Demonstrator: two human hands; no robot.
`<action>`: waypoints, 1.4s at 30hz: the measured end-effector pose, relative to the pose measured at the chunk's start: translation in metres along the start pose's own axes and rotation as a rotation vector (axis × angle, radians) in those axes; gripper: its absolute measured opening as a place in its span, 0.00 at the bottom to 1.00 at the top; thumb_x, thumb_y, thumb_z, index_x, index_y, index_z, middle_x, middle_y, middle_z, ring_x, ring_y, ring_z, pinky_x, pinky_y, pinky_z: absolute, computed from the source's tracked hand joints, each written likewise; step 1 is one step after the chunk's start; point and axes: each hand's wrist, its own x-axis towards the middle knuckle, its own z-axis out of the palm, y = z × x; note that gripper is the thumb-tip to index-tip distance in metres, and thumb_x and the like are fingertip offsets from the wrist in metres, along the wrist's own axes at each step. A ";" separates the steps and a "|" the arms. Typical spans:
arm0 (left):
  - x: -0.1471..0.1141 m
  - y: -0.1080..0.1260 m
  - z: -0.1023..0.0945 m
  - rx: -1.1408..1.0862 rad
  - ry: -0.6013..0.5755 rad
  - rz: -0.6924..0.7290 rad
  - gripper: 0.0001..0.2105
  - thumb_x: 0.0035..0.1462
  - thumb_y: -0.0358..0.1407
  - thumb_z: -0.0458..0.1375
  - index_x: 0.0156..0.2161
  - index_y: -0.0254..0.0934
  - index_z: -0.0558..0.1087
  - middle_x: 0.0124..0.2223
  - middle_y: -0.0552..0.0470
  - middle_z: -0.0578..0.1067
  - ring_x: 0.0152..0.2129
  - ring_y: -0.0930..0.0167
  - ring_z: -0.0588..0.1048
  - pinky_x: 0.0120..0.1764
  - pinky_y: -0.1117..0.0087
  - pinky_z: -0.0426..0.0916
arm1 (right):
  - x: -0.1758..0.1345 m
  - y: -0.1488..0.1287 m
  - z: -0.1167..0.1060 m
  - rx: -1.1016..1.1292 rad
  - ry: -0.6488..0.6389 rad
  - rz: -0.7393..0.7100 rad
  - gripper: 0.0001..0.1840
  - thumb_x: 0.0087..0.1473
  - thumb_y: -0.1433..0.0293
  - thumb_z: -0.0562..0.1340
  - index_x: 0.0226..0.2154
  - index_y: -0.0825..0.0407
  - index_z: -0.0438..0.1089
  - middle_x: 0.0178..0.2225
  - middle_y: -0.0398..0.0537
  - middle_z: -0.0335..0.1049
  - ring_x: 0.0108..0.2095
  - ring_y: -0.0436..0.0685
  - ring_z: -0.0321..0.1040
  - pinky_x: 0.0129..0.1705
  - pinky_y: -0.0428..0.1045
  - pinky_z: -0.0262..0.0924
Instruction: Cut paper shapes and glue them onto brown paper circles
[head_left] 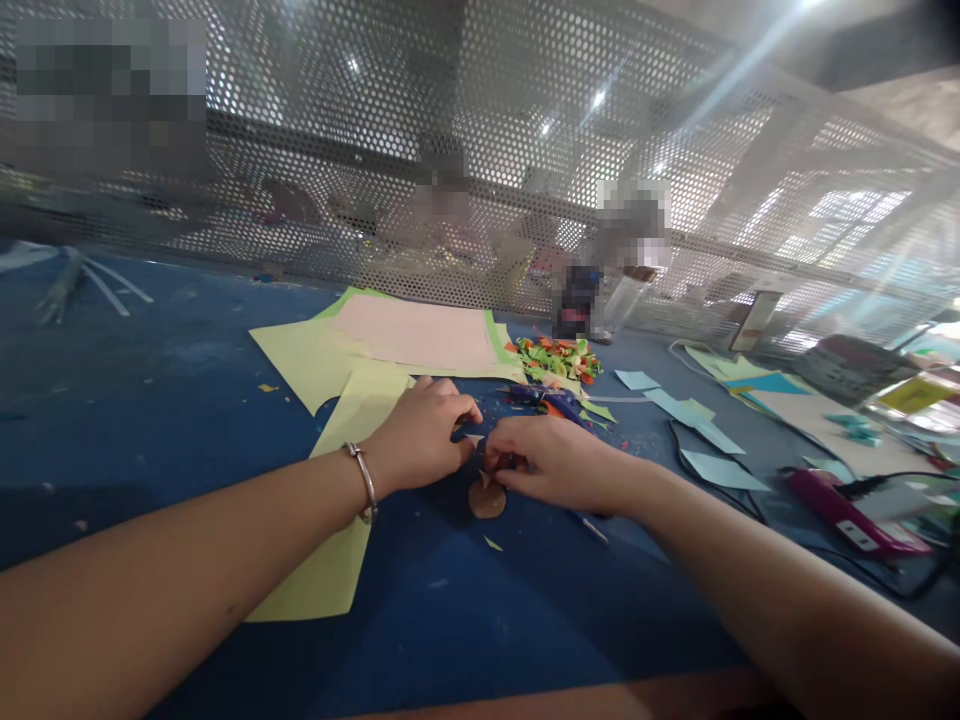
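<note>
My left hand, with a silver bracelet at the wrist, has curled fingers; a small pale piece of paper shows at its thumb tip. Close beside it, my right hand is closed in a pinch, and what lies between its fingertips is mostly hidden. Just under those fingertips rests a round brown disc on the blue table, a pale pointed scrap at its upper edge. A yellow paper strip runs beneath my left wrist. Behind my right hand lies a dark blue tool with an orange part.
Beyond my hands are pink paper on green and yellow sheets, and a pile of orange and green paper scraps. Light blue paper pieces, cables and a magenta power strip lie right. A perforated metal screen borders the table.
</note>
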 end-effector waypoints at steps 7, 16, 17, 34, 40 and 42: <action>0.000 0.003 0.002 0.028 -0.019 -0.068 0.08 0.51 0.36 0.62 0.37 0.39 0.79 0.38 0.44 0.76 0.38 0.58 0.71 0.44 0.57 0.64 | -0.003 0.001 0.003 0.009 0.007 0.019 0.07 0.56 0.77 0.59 0.34 0.53 0.73 0.36 0.47 0.74 0.35 0.53 0.69 0.37 0.47 0.58; 0.006 0.007 0.001 0.081 -0.095 -0.150 0.05 0.54 0.38 0.61 0.32 0.42 0.79 0.38 0.45 0.78 0.40 0.56 0.70 0.44 0.54 0.62 | -0.018 0.014 -0.006 0.066 0.108 0.138 0.06 0.55 0.75 0.61 0.35 0.52 0.73 0.32 0.44 0.73 0.31 0.51 0.67 0.34 0.46 0.57; 0.007 0.007 0.002 0.080 -0.100 -0.145 0.05 0.54 0.37 0.61 0.32 0.42 0.79 0.37 0.45 0.78 0.40 0.56 0.70 0.44 0.54 0.61 | -0.020 0.015 -0.007 0.071 0.123 0.143 0.06 0.55 0.75 0.61 0.35 0.51 0.73 0.33 0.44 0.73 0.31 0.52 0.67 0.34 0.46 0.57; 0.004 0.023 0.000 0.040 -0.069 -0.060 0.06 0.56 0.32 0.59 0.29 0.39 0.76 0.32 0.47 0.78 0.35 0.61 0.72 0.40 0.60 0.63 | -0.029 0.015 -0.015 0.032 0.177 0.139 0.05 0.58 0.72 0.62 0.37 0.52 0.74 0.35 0.46 0.74 0.33 0.53 0.68 0.36 0.48 0.59; -0.002 0.028 -0.009 -0.287 -0.210 -0.103 0.04 0.51 0.32 0.60 0.29 0.39 0.77 0.27 0.52 0.77 0.22 0.70 0.73 0.25 0.71 0.62 | -0.031 0.017 -0.013 0.026 0.206 0.112 0.06 0.58 0.71 0.62 0.38 0.51 0.74 0.35 0.46 0.74 0.33 0.53 0.69 0.36 0.48 0.60; -0.004 0.034 -0.008 -0.279 -0.255 -0.111 0.04 0.50 0.31 0.60 0.31 0.38 0.78 0.28 0.51 0.77 0.24 0.69 0.75 0.25 0.71 0.64 | -0.031 0.017 -0.013 0.022 0.205 0.112 0.06 0.58 0.71 0.61 0.38 0.51 0.74 0.35 0.46 0.74 0.32 0.53 0.68 0.35 0.47 0.59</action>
